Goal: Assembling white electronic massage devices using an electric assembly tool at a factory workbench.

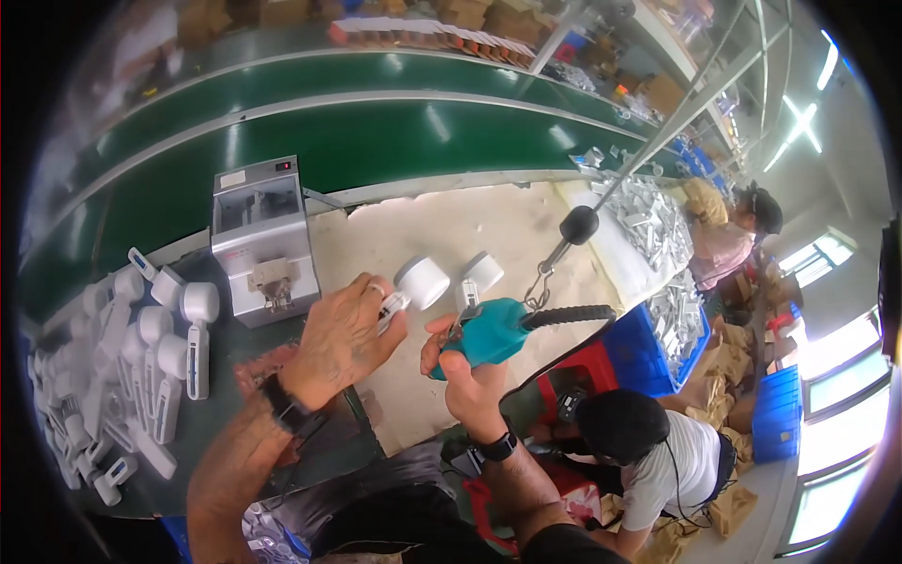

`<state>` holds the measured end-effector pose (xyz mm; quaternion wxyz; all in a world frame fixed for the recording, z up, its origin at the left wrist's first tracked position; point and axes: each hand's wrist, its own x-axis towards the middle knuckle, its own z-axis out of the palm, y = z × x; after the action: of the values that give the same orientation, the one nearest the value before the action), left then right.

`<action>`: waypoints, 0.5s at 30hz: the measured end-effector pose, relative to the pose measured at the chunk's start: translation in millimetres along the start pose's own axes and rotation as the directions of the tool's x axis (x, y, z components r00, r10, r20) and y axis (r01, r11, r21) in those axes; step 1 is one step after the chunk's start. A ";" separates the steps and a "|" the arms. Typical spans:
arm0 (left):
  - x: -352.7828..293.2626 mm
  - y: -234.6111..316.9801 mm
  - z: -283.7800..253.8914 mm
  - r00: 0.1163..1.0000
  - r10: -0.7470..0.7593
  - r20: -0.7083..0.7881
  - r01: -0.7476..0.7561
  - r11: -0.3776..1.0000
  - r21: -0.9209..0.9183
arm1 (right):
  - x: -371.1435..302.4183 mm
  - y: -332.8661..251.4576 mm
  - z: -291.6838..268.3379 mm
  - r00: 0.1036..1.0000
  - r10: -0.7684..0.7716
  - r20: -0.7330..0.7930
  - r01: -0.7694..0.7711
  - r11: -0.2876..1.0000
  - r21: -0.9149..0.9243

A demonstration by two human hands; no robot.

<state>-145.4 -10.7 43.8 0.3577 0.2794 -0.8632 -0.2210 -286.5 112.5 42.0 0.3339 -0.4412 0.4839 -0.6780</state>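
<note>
My left hand [343,334] is closed around the handle of a white spoon-like device [422,283], its round cup pointing away from me. In my right hand [473,388] is a teal electric screwdriver [493,333], with fingers wrapped round its body. It hangs from a chain [540,284], and a black cable leaves its right end. My fingers hide its tip. Just beyond the screwdriver lies a second white spoon-like device [483,271], with a small window on its handle. Both hands are above a beige work sheet [376,230].
A grey screw-feeder machine [263,246] stands left of the sheet. Several white spoon-like devices [196,362] are heaped at the left. Small silvery parts [648,221] fill the right side, by a blue bin [641,350]. A person [658,461] bends over at lower right; a green conveyor [376,141] runs behind.
</note>
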 end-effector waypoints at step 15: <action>-99.6 -27.2 -71.5 1.000 0.021 -0.013 -0.020 0.997 0.078 | 16.6 17.5 62.2 0.998 -0.062 -0.018 0.063 0.998 0.024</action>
<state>-25.0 19.8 25.0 0.3549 0.2857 -0.8715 -0.1812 -235.2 69.9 38.8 0.3138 -0.4460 0.4643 -0.6979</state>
